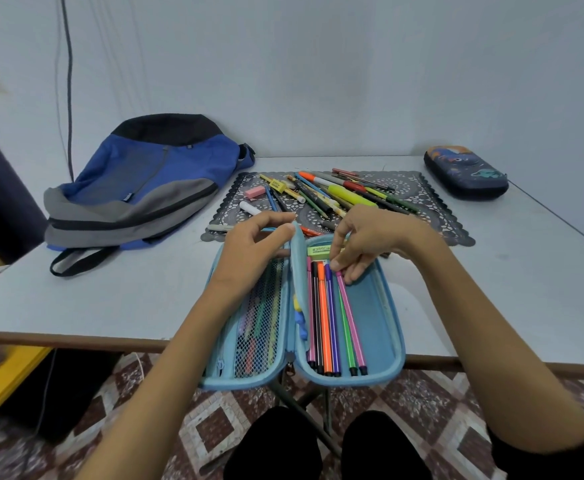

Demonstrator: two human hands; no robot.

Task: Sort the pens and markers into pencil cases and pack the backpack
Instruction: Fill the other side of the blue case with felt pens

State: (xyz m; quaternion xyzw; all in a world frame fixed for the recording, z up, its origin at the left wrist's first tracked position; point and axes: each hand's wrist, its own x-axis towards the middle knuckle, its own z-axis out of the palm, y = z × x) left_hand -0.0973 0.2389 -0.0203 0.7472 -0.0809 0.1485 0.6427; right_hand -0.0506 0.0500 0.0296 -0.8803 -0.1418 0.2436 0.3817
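Observation:
A light blue pencil case lies open at the table's front edge. Its right half holds several thin markers side by side; its left half has a mesh pocket with more pens behind it. My left hand pinches the case's upright middle flap. My right hand has its fingertips curled on the top end of a pink marker in the right half. A pile of loose pens, markers and erasers lies on a dark lace mat behind the case.
A blue, grey and black backpack lies flat at the back left. A closed dark blue pencil case sits at the back right. A yellow bin stands on the tiled floor under the table's left side.

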